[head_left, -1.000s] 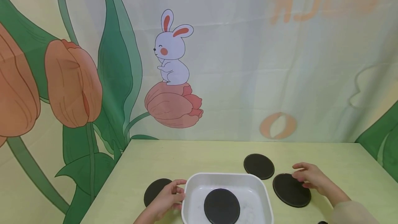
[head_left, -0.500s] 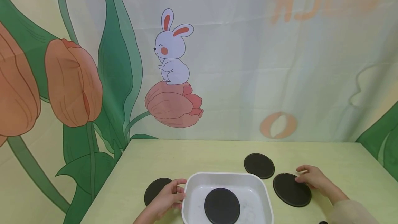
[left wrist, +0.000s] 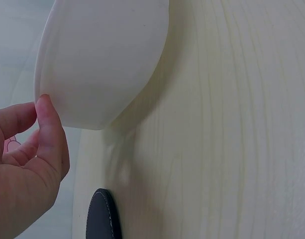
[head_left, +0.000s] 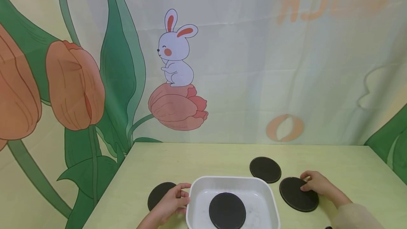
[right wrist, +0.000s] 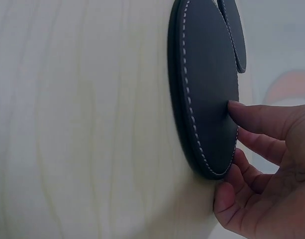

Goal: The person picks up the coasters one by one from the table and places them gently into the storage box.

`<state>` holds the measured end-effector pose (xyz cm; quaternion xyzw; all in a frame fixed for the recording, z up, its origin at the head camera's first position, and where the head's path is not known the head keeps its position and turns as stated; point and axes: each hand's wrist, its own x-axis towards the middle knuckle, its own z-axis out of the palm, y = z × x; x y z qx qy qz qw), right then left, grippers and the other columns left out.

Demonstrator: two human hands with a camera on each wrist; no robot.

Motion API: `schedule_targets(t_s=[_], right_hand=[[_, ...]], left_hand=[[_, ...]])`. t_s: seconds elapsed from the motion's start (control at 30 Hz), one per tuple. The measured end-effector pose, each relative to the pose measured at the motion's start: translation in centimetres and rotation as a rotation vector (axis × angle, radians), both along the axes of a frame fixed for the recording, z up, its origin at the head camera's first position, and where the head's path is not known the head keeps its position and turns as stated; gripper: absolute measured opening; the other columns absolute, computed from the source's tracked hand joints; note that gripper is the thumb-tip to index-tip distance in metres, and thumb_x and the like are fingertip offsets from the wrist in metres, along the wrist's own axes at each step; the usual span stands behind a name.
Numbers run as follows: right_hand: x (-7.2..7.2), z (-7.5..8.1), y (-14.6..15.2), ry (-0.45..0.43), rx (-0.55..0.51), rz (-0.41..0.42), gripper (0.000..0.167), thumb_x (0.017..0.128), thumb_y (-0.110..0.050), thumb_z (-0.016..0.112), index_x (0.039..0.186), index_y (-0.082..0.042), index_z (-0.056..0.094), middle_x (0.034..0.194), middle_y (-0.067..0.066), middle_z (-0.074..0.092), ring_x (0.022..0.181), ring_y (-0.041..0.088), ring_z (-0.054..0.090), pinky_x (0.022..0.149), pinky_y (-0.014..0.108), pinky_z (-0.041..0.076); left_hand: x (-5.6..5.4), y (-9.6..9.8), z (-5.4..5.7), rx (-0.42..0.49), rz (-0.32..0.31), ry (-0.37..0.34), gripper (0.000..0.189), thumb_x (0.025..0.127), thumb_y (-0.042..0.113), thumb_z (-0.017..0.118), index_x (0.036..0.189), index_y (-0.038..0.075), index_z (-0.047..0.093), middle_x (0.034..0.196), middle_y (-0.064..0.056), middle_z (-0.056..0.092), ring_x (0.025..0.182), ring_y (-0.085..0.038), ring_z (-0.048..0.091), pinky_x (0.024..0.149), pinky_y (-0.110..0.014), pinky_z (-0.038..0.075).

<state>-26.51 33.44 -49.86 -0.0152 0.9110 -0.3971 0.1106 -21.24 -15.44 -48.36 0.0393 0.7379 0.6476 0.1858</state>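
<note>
The left hand [head_left: 168, 204] is gripping the white tray [head_left: 259, 200] at its left side, with two fingertips meeting on the rim. The right hand [head_left: 317, 183] is pinching the right coaster [head_left: 294, 197], a round black disc with pale stitching along its edge; the thumb is pressing on the upper face while the other fingers are curling about the edge. This coaster is lying on the pale table [head_left: 190, 158], to the right of the tray and apart from it. The far coaster [head_left: 265, 169] is lying just beyond it, nearer the printed cloth [head_left: 238, 80]. The middle coaster [head_left: 227, 210] is resting flat inside the tray. The left coaster [head_left: 159, 193] is lying on the table to the tray's left, partly hidden behind the left hand. Behind the table, the cloth is hanging upright and showing a white rabbit [head_left: 179, 71], which is sitting on a pink tulip [head_left: 176, 107]
</note>
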Motion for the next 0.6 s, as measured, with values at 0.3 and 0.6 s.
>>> schedule_targets(t_s=[0.3, 0.6], right_hand=[[-0.24, 0.0, -0.15, -0.004, 0.037, 0.005, 0.032, 0.067, -0.001, 0.067, 0.092, 0.008, 0.05, 0.08, 0.012, 0.055, 0.068, 0.017, 0.05, 0.059, 0.028, 0.04], [-0.44, 0.16, -0.34, -0.055, 0.087, -0.002, 0.026, 0.068, -0.001, 0.067, 0.082, 0.005, 0.045, 0.075, 0.007, 0.045, 0.071, 0.019, 0.042, 0.061, 0.027, 0.034]], left_hand=[[0.0, 0.07, -0.05, 0.002, 0.002, -0.002, 0.049, 0.082, 0.007, 0.06, 0.126, 0.001, 0.038, 0.086, -0.003, 0.049, 0.07, -0.011, 0.051, 0.055, -0.024, 0.049], [0.03, 0.15, -0.04, -0.003, 0.007, -0.008, 0.048, 0.083, 0.007, 0.059, 0.126, 0.001, 0.038, 0.086, -0.003, 0.049, 0.071, -0.012, 0.05, 0.055, -0.024, 0.049]])
